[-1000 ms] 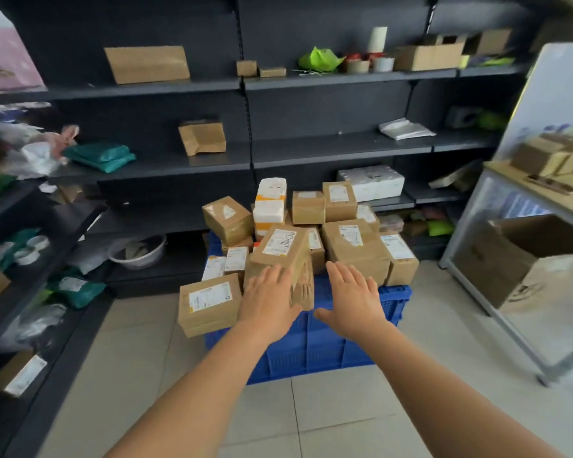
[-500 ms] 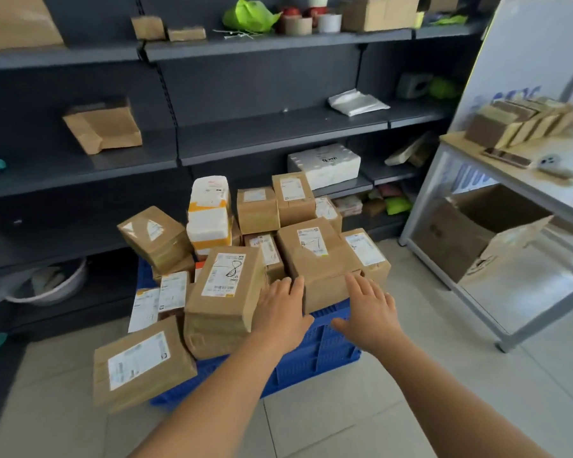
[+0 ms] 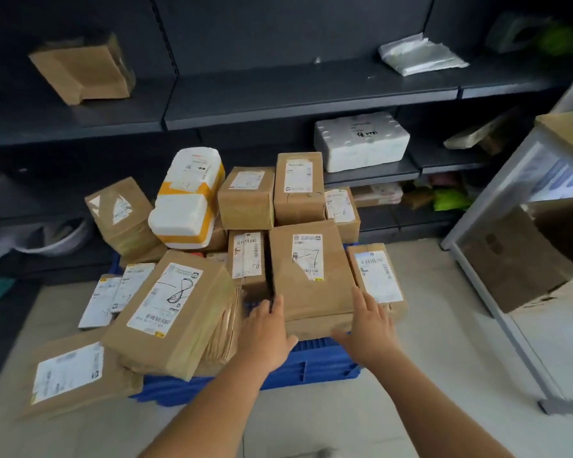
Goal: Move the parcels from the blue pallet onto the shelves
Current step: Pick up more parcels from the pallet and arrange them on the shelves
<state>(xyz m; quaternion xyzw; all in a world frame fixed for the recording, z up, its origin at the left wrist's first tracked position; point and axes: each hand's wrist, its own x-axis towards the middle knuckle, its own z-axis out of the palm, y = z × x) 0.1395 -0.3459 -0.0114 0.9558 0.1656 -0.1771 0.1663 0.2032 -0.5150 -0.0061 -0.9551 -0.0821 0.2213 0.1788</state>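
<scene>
Both the left hand and right hand, fingers spread wide, flank a brown parcel on the crowded blue pallet, where lifting it could topple neighbouring boxes.

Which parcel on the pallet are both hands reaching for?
The brown parcel marked 7, at the pile's front; the left hand and right hand flank its near corners.

Brown parcels crowd the blue pallet, touching with hardly any gaps. A tilted parcel marked 8 blocks the left. Open floor lies right of the pile, bounded by a grey table frame. The middle shelf above has bare space.
</scene>
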